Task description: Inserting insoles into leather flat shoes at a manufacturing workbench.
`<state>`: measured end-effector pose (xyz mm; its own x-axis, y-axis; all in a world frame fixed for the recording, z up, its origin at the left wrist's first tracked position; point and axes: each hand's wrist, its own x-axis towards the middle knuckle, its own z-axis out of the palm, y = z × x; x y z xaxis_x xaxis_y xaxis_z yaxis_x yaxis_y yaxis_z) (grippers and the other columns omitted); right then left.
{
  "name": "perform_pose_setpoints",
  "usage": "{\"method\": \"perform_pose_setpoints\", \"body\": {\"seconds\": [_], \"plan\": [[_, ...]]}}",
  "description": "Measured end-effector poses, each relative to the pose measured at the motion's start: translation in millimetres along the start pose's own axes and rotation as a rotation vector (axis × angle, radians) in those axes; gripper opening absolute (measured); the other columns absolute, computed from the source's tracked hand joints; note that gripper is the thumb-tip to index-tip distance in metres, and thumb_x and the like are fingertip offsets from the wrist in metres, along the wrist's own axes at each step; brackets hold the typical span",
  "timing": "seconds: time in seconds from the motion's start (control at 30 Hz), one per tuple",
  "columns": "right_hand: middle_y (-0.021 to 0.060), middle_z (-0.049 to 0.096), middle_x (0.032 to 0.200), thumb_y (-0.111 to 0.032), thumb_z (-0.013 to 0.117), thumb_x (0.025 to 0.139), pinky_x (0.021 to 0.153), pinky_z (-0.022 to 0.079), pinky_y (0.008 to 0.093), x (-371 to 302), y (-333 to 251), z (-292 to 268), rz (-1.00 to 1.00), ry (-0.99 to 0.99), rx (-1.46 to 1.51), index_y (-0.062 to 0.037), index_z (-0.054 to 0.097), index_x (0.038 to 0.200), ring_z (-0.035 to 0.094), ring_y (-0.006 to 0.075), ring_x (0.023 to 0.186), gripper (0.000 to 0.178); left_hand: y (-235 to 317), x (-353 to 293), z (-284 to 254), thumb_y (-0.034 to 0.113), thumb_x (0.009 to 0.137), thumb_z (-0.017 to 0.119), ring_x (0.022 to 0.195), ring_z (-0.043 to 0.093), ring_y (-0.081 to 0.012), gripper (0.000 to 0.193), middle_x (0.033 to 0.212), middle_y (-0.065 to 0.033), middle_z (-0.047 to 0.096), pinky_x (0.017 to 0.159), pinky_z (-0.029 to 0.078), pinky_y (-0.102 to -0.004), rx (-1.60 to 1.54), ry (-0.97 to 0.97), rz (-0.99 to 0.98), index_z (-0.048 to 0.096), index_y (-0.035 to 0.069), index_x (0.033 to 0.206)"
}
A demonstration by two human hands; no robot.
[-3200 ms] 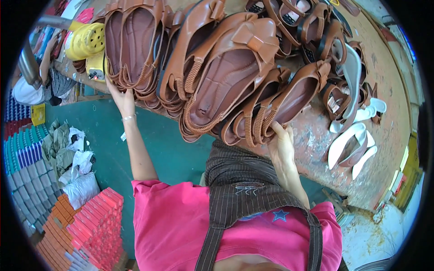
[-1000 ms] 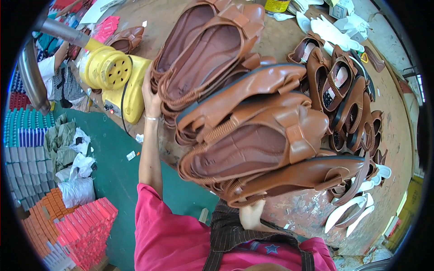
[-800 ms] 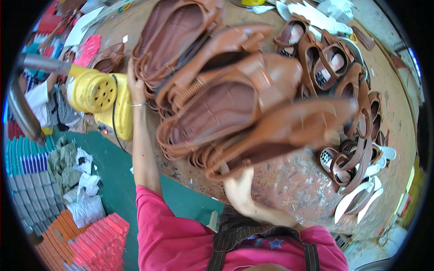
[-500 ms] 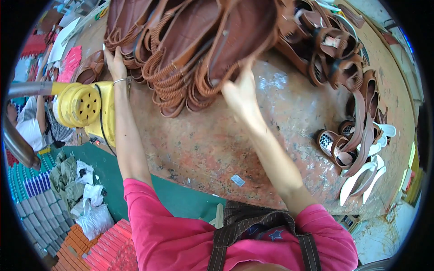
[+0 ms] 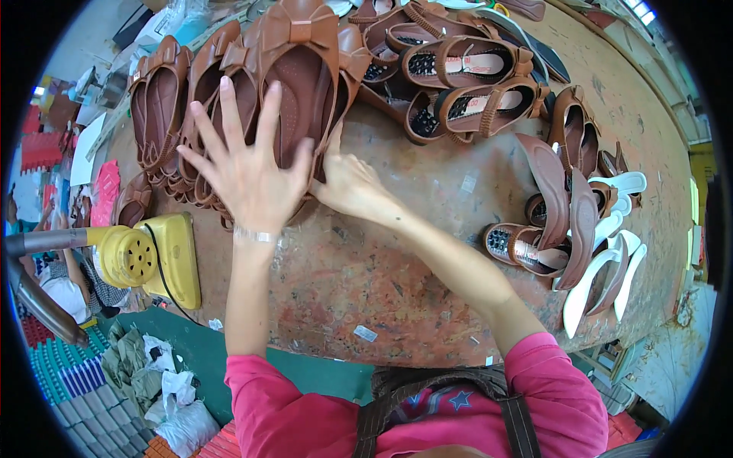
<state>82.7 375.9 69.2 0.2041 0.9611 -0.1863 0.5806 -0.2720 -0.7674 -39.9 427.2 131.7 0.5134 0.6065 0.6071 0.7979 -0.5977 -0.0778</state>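
the left hand (image 5: 248, 172), fingers spread wide, presses flat on a row of about five brown bow-topped shoes (image 5: 298, 76) near the worktable's (image 5: 397, 267) far left edge, the right hand (image 5: 347, 183) touching the row's side, bare tabletop stretching toward the near edge.

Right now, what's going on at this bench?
A person presses a row of brown bow-front flat shoes down on a worn workbench. The left hand lies spread flat on top of them; the right hand pushes against the row's near end. More brown sandals lie beyond, and a yellow machine sits to the left.
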Motion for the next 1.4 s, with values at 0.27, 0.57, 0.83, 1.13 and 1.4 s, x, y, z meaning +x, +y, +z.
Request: {"method": "perform_pose_setpoints", "body": {"seconds": [0.27, 0.57, 0.83, 1.13, 1.4], "plan": [[0.0217, 0.07, 0.086, -0.012, 0.06, 0.078, 0.072, 0.056, 0.0459, 61, -9, -146, -0.46, 0.612, -0.345, -0.0036, 0.071, 0.096, 0.07, 0.0366, 0.082, 0.023, -33, 4, 34, 0.042, 0.071, 0.081, 0.142, 0.022, -0.0502, 0.091, 0.156, -0.015, 0.03, 0.106, 0.022, -0.0726, -0.069, -0.198, -0.188, 0.035, 0.038, 0.149], [0.0174, 0.06, 0.132, -0.046, 0.067, 0.076, 0.103, 0.042, 0.0488, 222, 42, -138, -0.191, -0.16, -0.731, -0.0121, 0.058, 0.132, 0.056, 0.0299, 0.123, 0.066, -34, 1, 43, 0.039, 0.072, 0.081, 0.143, 0.028, -0.0419, 0.094, 0.156, -0.0136, 0.031, 0.107, 0.025, -0.0687, -0.17, -0.179, -0.215, 0.033, 0.023, 0.151], [0.0327, 0.038, 0.131, -0.035, 0.073, 0.075, 0.09, 0.05, 0.0532, 232, 61, -112, -0.203, 0.416, -0.522, -0.0092, 0.047, 0.137, 0.058, 0.0506, 0.105, 0.072, -33, 1, 42, 0.038, 0.073, 0.081, 0.142, 0.027, -0.0451, 0.095, 0.155, -0.0129, 0.032, 0.107, 0.025, -0.0684, -0.17, -0.142, -0.223, 0.031, 0.022, 0.152], [0.0178, 0.072, 0.096, -0.015, 0.06, 0.076, 0.082, 0.054, 0.0454, 192, 51, -138, -0.406, 0.216, -0.797, -0.0055, 0.073, 0.099, 0.069, 0.0356, 0.093, 0.028, -44, 2, 49, 0.042, 0.073, 0.08, 0.138, 0.036, -0.0403, 0.095, 0.149, -0.0161, 0.041, 0.107, 0.029, -0.0649, -0.235, -0.159, -0.232, 0.03, 0.025, 0.152], [0.0123, 0.07, 0.079, -0.002, 0.06, 0.064, 0.07, 0.053, 0.041, 54, 63, -233, -0.673, -0.024, -0.658, -0.012, 0.077, 0.077, 0.067, 0.0319, 0.078, 0.024, -41, 8, 48, 0.037, 0.075, 0.078, 0.137, 0.038, -0.0372, 0.092, 0.151, -0.011, 0.037, 0.107, 0.027, -0.0689, -0.2, -0.221, -0.264, 0.027, 0.036, 0.151]]}}
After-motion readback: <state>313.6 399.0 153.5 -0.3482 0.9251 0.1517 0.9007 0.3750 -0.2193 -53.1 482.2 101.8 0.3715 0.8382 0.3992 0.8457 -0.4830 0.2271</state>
